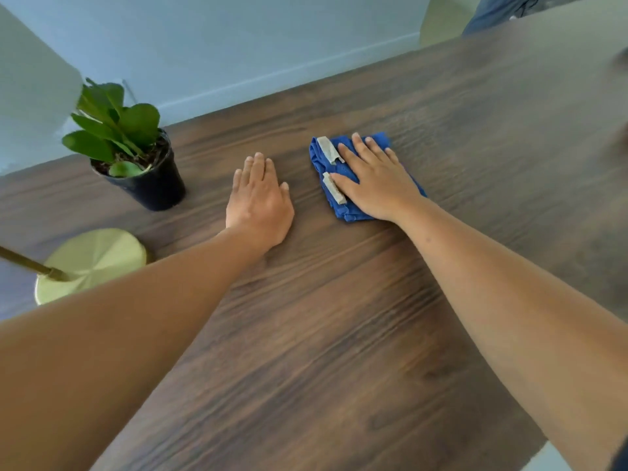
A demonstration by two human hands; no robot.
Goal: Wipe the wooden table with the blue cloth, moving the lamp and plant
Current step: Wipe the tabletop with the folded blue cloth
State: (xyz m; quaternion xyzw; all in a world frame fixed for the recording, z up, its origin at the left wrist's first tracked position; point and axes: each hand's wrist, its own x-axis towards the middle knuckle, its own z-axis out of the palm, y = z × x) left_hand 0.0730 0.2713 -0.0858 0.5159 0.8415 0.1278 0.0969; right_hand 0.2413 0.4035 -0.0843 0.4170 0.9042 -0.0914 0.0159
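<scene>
Mid-wipe: my right hand [375, 180] presses flat on the blue cloth [343, 212], left hand [260, 198] flat on the tabletop [339, 334]; next I'd shift the plant [131, 147] at frame left.

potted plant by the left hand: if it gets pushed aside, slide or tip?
The potted plant probably slides on the smooth wooden table, though a high push may tip it: its pot narrows toward the base and the leaves rise well above the rim. Likely light for its size. Pushing low seems safer.

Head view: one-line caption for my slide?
Right hand presses blue cloth on wooden table; left hand flat beside plant.
</scene>
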